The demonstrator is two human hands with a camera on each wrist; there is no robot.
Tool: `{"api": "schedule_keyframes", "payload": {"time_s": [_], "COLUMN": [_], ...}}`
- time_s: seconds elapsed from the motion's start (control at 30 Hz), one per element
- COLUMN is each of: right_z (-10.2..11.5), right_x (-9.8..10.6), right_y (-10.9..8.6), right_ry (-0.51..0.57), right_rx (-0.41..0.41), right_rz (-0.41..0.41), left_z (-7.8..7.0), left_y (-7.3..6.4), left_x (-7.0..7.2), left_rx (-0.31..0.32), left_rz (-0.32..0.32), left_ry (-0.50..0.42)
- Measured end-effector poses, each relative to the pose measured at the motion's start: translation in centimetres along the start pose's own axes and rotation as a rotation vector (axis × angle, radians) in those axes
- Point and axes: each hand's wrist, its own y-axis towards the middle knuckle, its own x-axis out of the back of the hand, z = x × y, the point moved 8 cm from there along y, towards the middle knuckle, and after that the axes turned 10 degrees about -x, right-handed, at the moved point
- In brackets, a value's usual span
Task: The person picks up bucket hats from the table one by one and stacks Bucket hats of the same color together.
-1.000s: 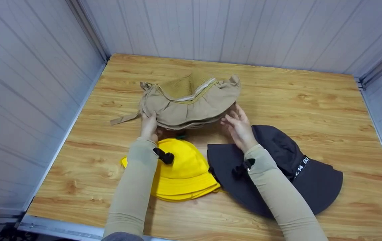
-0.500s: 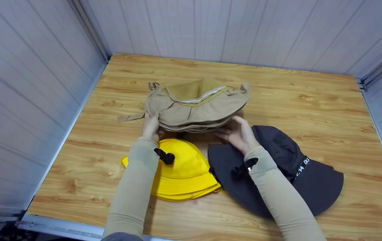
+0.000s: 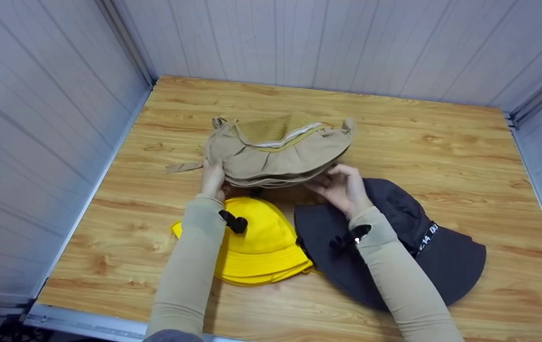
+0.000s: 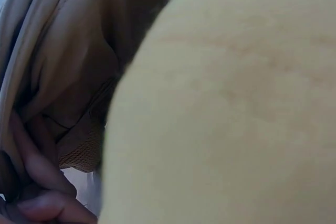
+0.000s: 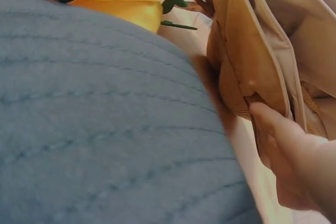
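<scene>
A tan sun hat [image 3: 290,159] with a ruffled, layered brim, a mesh crown and a white inner band is held up over the table in the head view. My left hand [image 3: 213,179] grips its brim at the left end; in the left wrist view, curled fingers [image 4: 44,171] show beside the tan cloth. On the brim's lower right edge, my right hand [image 3: 344,190] pinches the fabric, some fingers hidden beneath. The right wrist view shows a digit of that hand [image 5: 286,132] against the brim edge. A tan strap [image 3: 184,167] trails off to the left.
Nearer the body, a yellow bucket hat [image 3: 261,247] lies under my left forearm. A dark wide-brimmed hat [image 3: 451,266] with a lettered band lies under my right forearm, touching the yellow one. Pale panel walls [image 3: 290,42] bound the wooden table [image 3: 109,228].
The tan hat has shifted a little right and toward the body. My right hand has moved from loosely spread fingers by the brim to pinching its lower right edge.
</scene>
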Motion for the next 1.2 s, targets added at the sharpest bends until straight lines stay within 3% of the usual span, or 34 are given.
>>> {"api": "schedule_keyframes", "payload": {"time_s": [0.2, 0.4, 0.57, 0.9, 1.2], "right_z": [0.3, 0.9, 1.2, 2.4, 3.4], "right_x": [-0.8, -0.9, -0.8, -0.1, 0.3], "right_y": [-0.8, -1.4, -1.8, -2.0, -2.6], "right_ry": [-0.103, -0.170, -0.211, -0.350, -0.415], "right_rx": [-0.018, 0.021, 0.024, 0.100, 0.149], "right_rz": [0.053, 0.013, 0.003, -0.167, -0.236], "left_z": [-0.1, -0.5, -0.4, -0.7, -0.8], "left_y": [0.2, 0.4, 0.4, 0.3, -0.1], "left_x": [-0.3, -0.4, -0.6, -1.1, -1.5], "left_rx": [-0.033, -0.077, -0.062, -0.059, -0.061], "left_rz": [-0.003, 0.001, 0.012, 0.016, 0.023], "left_ry": [-0.070, 0.026, 0.043, 0.001, -0.008]}}
